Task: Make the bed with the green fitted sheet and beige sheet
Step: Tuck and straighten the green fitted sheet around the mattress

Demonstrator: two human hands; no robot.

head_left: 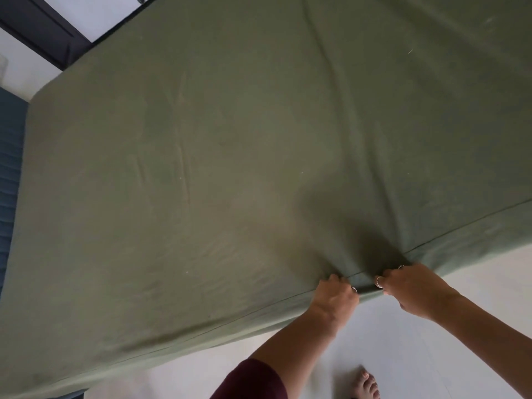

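— Wrinkles are the first risk. Your left hand (335, 298) and right hand (414, 289) are both clamped on the near edge of the green fitted sheet (201, 154), close together, with a short bridge of seam between them. Pulling from one narrow spot drags creases toward your fists; you can already see folds fanning up from the pinch.

— Where does the sheet sit overall?

— It covers the whole top of the mattress (11, 156) and drapes over the near side. Blue mattress shows along the left end, so that end may not be fully tucked, though the view is too oblique for me to be sure.

— So if I tug harder here?

— My guess is the left end could ride up and pop off, since your pull works against whatever holds it there. The far corners are out of view, so I cannot tell how well they grip.

— Anything else?

— Your bare foot (365, 383) stands on the pale floor (431, 355) just below the edge; a sudden slip of the cloth could throw you backward. And the beige sheet is nowhere in sight, so that step is not yet begun.
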